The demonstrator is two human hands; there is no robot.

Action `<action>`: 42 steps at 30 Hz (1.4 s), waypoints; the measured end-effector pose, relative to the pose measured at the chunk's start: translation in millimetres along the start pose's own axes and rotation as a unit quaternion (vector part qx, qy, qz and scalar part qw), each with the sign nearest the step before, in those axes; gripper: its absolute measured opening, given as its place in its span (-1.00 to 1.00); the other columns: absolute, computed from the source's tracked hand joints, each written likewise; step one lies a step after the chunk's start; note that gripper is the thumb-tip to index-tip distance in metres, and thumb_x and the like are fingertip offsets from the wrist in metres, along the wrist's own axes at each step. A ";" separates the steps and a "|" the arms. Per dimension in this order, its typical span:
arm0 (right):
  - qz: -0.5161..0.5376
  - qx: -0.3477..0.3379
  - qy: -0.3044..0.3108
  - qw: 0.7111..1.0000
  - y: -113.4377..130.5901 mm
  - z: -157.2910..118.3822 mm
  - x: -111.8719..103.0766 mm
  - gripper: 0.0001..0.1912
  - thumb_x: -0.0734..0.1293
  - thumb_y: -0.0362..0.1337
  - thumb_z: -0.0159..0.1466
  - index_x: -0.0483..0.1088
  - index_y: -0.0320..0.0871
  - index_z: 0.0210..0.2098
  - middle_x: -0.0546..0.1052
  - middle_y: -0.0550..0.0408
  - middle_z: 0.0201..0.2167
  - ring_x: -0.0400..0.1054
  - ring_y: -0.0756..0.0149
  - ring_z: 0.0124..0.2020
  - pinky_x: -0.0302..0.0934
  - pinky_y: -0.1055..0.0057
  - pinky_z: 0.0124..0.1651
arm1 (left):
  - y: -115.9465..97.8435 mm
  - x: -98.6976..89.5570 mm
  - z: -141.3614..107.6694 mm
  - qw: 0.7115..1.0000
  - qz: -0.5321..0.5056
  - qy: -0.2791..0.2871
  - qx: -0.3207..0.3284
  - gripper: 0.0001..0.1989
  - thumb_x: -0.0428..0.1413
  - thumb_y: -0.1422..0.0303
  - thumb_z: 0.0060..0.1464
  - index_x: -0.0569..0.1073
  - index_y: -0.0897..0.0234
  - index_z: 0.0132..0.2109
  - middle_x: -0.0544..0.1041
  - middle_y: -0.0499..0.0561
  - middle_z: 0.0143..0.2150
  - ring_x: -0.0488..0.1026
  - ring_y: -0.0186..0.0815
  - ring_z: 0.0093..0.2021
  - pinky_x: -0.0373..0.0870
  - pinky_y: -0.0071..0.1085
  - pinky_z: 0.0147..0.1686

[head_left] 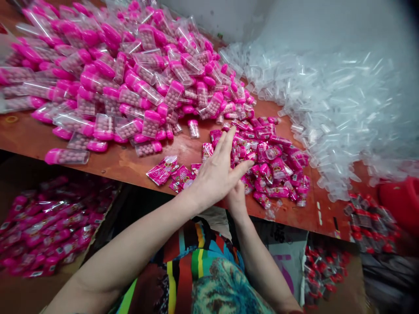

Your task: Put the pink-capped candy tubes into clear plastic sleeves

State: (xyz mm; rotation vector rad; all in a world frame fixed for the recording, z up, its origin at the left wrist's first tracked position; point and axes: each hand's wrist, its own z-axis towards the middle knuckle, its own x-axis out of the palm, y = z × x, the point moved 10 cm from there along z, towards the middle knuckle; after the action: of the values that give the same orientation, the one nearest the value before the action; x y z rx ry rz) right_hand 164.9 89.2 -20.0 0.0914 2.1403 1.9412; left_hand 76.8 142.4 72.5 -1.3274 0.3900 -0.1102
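— Now seeing the left hand (pixel 214 173) laid out flat, back upward, fingers straight and thumb spread wide, right over the near edge of the glossy pink sachets (pixel 281 168).

— And the right hand (pixel 236 199)?

— Tucked partly behind the left, overlapping in view; fingers hidden, can't tell what grip.

— And the sachets?

— Heaped on the red-brown tabletop (pixel 181 148), pink-capped bead tubes (pixel 173 93) piled beyond to the left.
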 end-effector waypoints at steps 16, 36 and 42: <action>-0.441 -0.109 -0.008 0.891 -2.5 3.6 31.1 -0.66 0.16 -0.18 0.41 0.49 -0.07 0.04 0.46 -0.02 -0.15 0.43 0.31 -0.29 0.24 0.46 -0.33 | 113.0 -57.0 -94.4 0.968 -0.023 -0.164 -0.190 -0.75 0.17 0.27 0.10 0.53 0.27 -0.09 0.58 0.05 -0.21 0.52 -0.29 -0.32 0.47 -0.37 -0.23; -0.288 -0.057 0.007 0.956 -7.8 -1.1 26.0 -0.73 0.18 -0.29 0.36 0.34 -0.11 0.03 0.50 0.11 -0.41 0.37 0.32 -0.44 0.17 0.42 -0.33 | 126.1 -38.9 -96.4 0.913 -0.173 -0.133 -0.344 -0.60 0.30 0.19 -0.09 0.32 0.30 -0.64 0.23 -0.14 -0.79 0.11 -0.52 -0.75 -0.05 -0.56 -0.74; -0.400 -0.082 0.003 0.913 11.1 -0.9 24.6 -0.67 0.16 -0.17 0.40 0.43 -0.07 0.05 0.50 -0.08 -0.16 0.43 0.21 -0.25 0.23 0.37 -0.22 | 123.5 -50.1 -100.3 0.876 -0.285 -0.175 -0.349 -0.63 0.34 0.24 -0.13 0.32 0.30 -0.59 0.22 -0.18 -0.78 0.10 -0.53 -0.74 0.00 -0.56 -0.73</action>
State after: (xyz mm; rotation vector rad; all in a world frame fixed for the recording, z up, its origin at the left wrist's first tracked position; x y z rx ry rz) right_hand 139.6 94.8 -12.5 -0.7075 1.6059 1.5783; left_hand -21.2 95.3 -53.9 -2.1113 -0.3256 -0.2289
